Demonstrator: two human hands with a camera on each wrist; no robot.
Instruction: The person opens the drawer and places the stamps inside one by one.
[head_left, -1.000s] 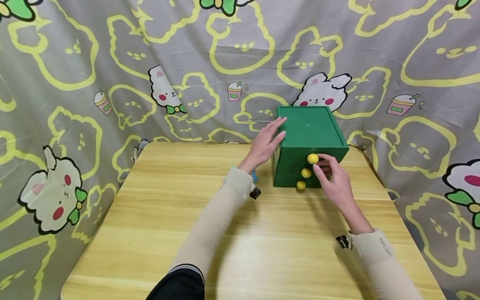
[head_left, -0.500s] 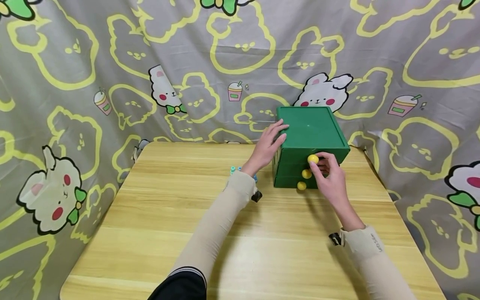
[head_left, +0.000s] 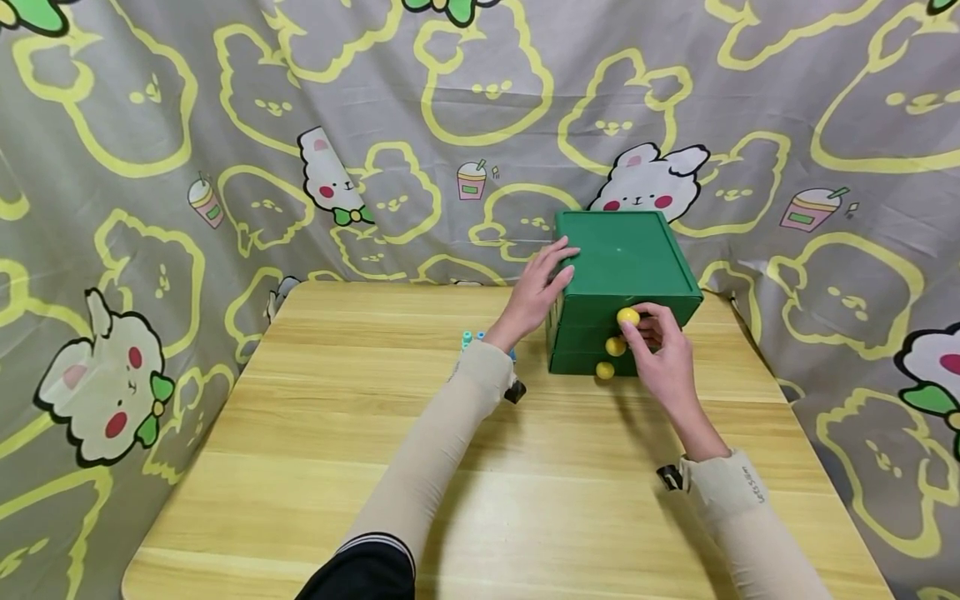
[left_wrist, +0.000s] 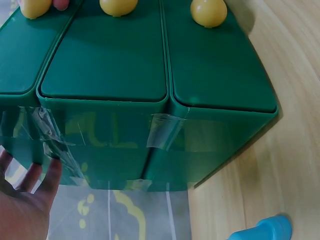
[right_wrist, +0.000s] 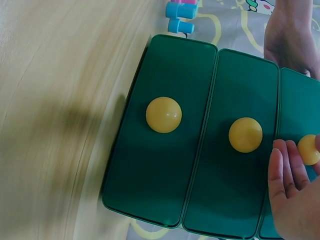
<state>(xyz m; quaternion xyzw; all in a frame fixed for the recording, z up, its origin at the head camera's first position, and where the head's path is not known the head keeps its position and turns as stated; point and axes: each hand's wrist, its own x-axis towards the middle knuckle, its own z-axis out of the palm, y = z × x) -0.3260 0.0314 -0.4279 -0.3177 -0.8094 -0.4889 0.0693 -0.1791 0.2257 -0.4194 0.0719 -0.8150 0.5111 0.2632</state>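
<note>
A green drawer cabinet with three stacked drawers stands at the back right of the table. Each drawer front carries a round yellow knob. My right hand pinches the top knob between thumb and fingers. Below it are the middle knob and the bottom knob, both untouched. All three drawers look closed in the right wrist view. My left hand rests against the cabinet's left side, fingertips at its top edge. In the left wrist view its fingers are extended along that side.
Small blue and teal pieces lie left of the cabinet, partly hidden by my left wrist. Clear tape runs across the cabinet's side. A patterned grey curtain hangs behind the wooden table.
My right thumb has come up onto the top knob, and the right wrist has shifted slightly left. The left hand keeps nearly the same place. The drawers look unmoved.
</note>
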